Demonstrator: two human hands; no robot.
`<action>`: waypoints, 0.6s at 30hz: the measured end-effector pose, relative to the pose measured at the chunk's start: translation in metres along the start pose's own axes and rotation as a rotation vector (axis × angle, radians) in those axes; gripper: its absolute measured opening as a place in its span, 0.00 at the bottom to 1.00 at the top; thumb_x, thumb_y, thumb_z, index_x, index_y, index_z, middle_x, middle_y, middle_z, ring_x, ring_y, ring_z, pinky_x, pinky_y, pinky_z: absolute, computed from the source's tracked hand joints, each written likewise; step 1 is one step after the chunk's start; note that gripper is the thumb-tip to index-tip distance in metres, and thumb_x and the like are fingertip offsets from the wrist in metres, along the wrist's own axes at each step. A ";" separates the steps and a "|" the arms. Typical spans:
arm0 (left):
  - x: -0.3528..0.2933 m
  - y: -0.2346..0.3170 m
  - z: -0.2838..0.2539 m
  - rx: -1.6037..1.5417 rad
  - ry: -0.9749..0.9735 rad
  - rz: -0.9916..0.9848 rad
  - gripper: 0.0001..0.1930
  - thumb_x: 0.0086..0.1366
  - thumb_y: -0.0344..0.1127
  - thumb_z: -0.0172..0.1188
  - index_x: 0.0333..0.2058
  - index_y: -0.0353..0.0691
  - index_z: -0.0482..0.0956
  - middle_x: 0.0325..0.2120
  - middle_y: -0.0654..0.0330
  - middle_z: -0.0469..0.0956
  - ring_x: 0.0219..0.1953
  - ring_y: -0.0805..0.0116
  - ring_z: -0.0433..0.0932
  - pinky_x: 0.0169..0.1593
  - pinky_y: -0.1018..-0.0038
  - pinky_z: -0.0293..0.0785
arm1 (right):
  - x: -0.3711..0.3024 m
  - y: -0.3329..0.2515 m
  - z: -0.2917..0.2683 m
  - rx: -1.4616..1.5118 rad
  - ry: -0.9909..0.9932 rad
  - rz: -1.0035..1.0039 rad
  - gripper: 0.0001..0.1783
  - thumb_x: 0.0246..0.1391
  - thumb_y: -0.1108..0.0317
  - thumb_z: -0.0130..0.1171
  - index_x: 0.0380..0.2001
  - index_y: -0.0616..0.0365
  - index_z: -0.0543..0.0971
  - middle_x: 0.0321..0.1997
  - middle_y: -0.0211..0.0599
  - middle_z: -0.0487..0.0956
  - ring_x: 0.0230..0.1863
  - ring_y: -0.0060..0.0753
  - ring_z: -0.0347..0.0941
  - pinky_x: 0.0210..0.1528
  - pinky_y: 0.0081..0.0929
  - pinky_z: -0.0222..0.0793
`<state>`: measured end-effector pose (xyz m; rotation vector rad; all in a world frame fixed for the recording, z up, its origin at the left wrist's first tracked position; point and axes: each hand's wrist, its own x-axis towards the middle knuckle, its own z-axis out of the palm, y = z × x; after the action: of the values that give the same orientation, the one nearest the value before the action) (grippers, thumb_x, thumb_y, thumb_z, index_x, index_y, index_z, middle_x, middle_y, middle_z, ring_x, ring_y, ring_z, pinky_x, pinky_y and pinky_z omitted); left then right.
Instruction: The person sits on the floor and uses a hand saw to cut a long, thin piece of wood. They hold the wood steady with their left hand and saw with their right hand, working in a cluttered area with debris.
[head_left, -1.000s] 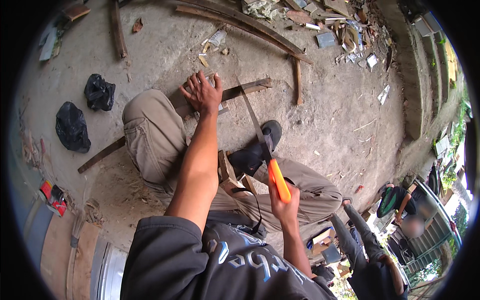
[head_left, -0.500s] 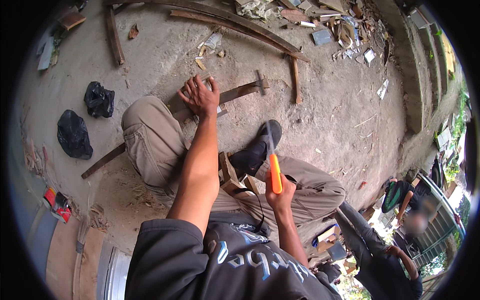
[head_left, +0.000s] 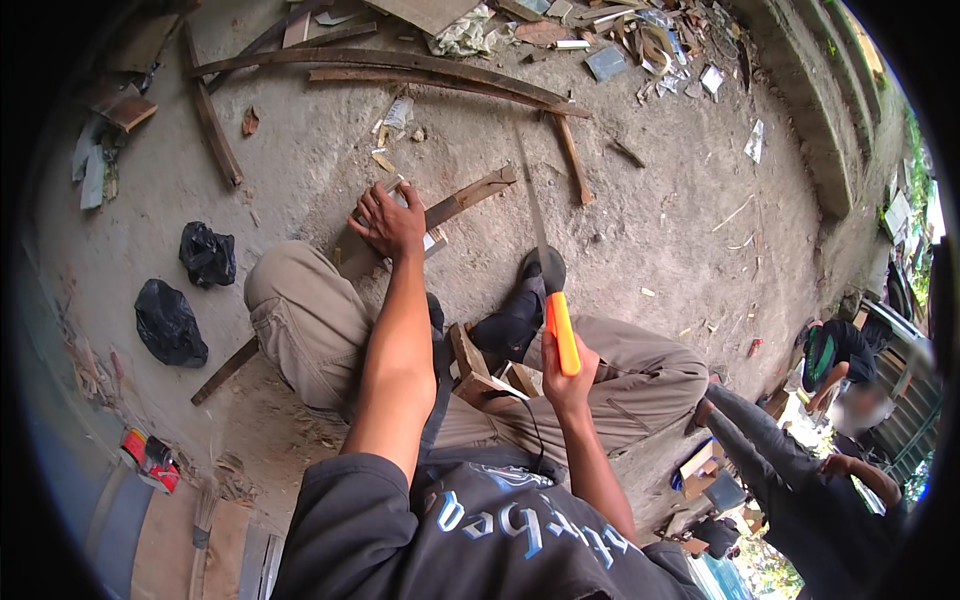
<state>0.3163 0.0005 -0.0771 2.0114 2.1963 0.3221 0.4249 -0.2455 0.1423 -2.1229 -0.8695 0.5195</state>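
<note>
The saw handle (head_left: 562,325) lies within the right fingers (head_left: 588,361).

**Orange-handled metal handsaw (head_left: 556,310) right of brown wooden plank (head_left: 470,197)**

The plank lies crosswise under the left fingers (head_left: 372,207). Farther left, two crumpled black plastic bags (head_left: 172,322) rest on the rough grey floor (head_left: 690,240); long brown wooden strips (head_left: 380,57) lie beyond the plank.

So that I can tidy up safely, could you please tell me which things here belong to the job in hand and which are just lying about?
Belonging to the job:
orange-handled saw, in the right grip
wooden plank, under the left grip

Apparently just lying about:
black plastic bags
dry leaf
long curved wood strip
</note>
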 end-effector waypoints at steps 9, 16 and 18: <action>-0.004 -0.003 -0.003 -0.115 0.139 0.346 0.30 0.69 0.61 0.48 0.56 0.43 0.73 0.60 0.53 0.68 0.67 0.59 0.62 0.68 0.40 0.47 | 0.035 0.045 0.039 0.090 0.141 -0.013 0.14 0.59 0.67 0.65 0.24 0.63 0.74 0.14 0.41 0.70 0.13 0.39 0.66 0.20 0.34 0.61; -0.002 -0.029 -0.002 -0.026 -0.249 0.999 0.32 0.67 0.59 0.55 0.62 0.45 0.69 0.66 0.56 0.60 0.70 0.54 0.54 0.71 0.50 0.47 | -0.008 0.011 0.018 0.217 0.040 -0.027 0.12 0.58 0.69 0.65 0.24 0.63 0.75 0.16 0.42 0.73 0.15 0.39 0.71 0.22 0.31 0.64; -0.007 -0.029 -0.010 -0.111 -0.271 0.937 0.29 0.64 0.56 0.60 0.60 0.50 0.72 0.66 0.56 0.60 0.69 0.54 0.55 0.70 0.50 0.49 | -0.028 0.010 0.009 0.192 0.019 -0.074 0.12 0.60 0.68 0.63 0.27 0.65 0.76 0.17 0.37 0.71 0.16 0.29 0.67 0.22 0.29 0.62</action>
<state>0.2863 -0.0098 -0.0756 2.6749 0.9452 0.2280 0.4047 -0.2658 0.1315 -1.9112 -0.8495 0.5223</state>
